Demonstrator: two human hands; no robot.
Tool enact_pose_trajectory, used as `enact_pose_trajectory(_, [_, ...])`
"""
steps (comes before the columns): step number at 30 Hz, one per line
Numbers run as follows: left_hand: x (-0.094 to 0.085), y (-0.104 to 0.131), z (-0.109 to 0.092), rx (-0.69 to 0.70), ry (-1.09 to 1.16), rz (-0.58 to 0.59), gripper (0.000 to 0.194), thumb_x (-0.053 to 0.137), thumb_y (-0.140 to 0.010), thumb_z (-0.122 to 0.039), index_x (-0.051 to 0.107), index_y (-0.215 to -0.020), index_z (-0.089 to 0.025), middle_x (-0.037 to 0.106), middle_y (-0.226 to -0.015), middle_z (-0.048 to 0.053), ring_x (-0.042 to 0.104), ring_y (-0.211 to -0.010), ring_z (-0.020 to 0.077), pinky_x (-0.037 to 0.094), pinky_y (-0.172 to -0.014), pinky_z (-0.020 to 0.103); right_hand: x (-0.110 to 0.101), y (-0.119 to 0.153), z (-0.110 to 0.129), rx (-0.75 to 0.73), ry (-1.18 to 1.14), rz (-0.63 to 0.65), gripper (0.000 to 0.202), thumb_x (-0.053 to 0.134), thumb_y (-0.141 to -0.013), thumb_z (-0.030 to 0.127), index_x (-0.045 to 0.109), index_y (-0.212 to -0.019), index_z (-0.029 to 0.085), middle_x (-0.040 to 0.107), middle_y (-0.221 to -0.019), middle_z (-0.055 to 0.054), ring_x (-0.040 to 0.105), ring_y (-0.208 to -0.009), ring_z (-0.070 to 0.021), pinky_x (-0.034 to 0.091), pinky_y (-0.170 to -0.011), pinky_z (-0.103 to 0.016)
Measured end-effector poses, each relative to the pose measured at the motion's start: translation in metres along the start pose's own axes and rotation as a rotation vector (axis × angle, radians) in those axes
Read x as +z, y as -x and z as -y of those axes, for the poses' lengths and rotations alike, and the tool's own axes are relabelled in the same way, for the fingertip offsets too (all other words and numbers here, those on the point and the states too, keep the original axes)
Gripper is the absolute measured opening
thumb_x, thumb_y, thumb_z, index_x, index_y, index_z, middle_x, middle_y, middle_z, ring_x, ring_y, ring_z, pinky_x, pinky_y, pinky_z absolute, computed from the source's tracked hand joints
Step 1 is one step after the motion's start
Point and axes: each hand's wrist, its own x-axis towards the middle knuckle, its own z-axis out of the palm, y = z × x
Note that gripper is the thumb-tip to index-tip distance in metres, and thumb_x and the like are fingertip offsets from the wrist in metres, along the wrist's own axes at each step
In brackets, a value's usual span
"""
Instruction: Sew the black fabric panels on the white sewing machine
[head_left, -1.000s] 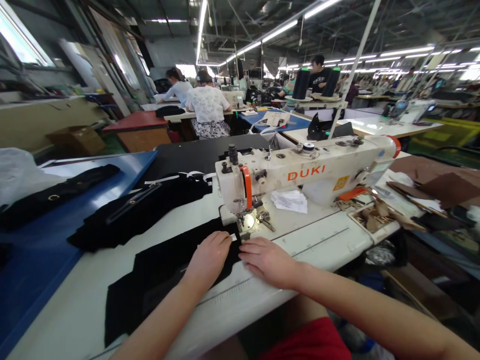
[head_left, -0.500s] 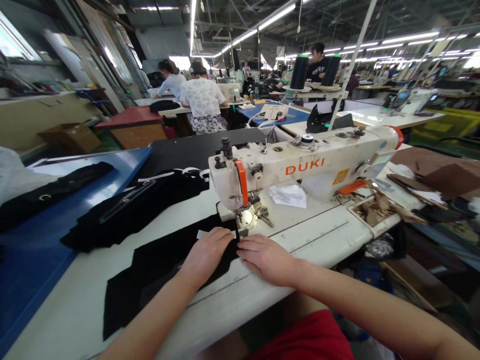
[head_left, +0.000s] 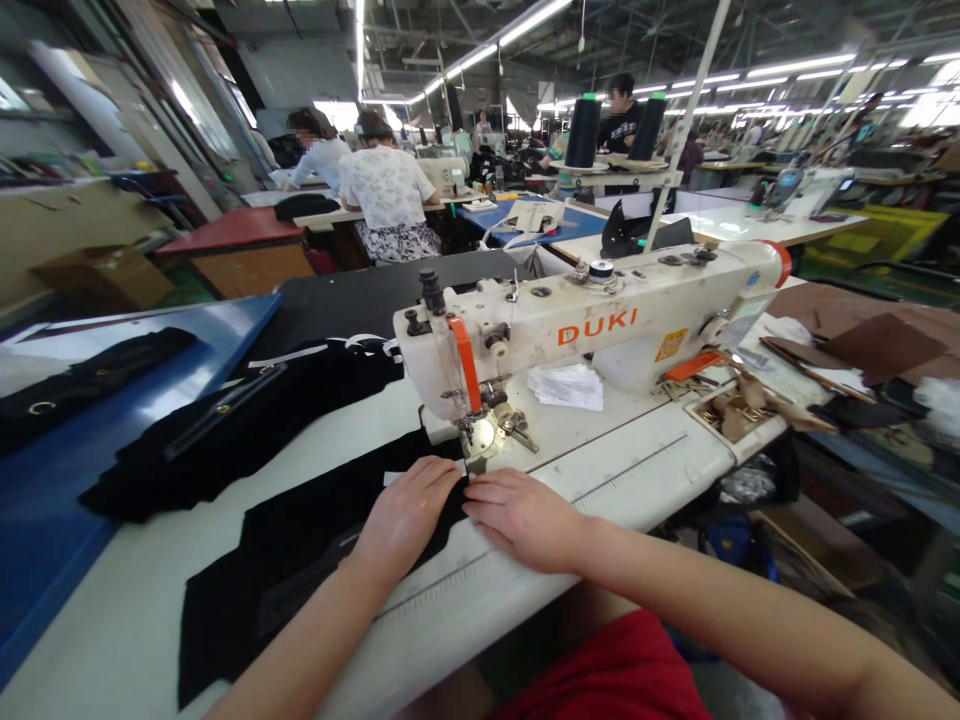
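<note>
Head cam: left hand (head_left: 409,515) lies on the black fabric panel (head_left: 322,510), fingers together; right hand (head_left: 525,520) sits fingers-together at its edge — can't tell if either pinches. DUKI sewing machine (head_left: 592,330), needle end just beyond the fingertips. I'd press flat, guide evenly — fingertips clear.

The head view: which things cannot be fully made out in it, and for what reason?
In the head view:
- Black fabric: partly hidden by the left hand and forearm.
- White strip: partly hidden by the left hand.
- White papers: any print is too small to read.
- Red clothing: cut off by the bottom edge.
</note>
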Motion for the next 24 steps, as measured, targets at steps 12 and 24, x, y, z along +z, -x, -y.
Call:
enact_pose_trajectory(12, [0.0016,-0.0005,-0.0005,0.009,-0.041,-0.013,0.031,0.039,-0.090,-0.005,0.067,-0.102,-0.014,0.068,-0.098,0.009,0.063,-0.095,0.0206,0.055,-0.084,0.033,0.0036,0.0015,-0.0015,-0.008,0.035,-0.002,0.026,0.047,-0.097,0.021,0.066,-0.112,0.012,0.065,-0.120,-0.011,0.056,-0.115,-0.0217,0.044,-0.102,-0.036])
enact_pose_trajectory(24, [0.0022,0.0037,-0.0036,-0.022,-0.037,0.011,0.031,0.038,-0.093,-0.012,0.068,-0.105,-0.012,0.069,-0.104,0.011,0.062,-0.102,0.0218,0.054,-0.089,0.034,0.0003,-0.0017,-0.0053,-0.018,0.014,-0.012,0.024,0.047,-0.096,0.020,0.067,-0.107,0.012,0.067,-0.113,-0.011,0.057,-0.108,-0.0206,0.044,-0.099,-0.035])
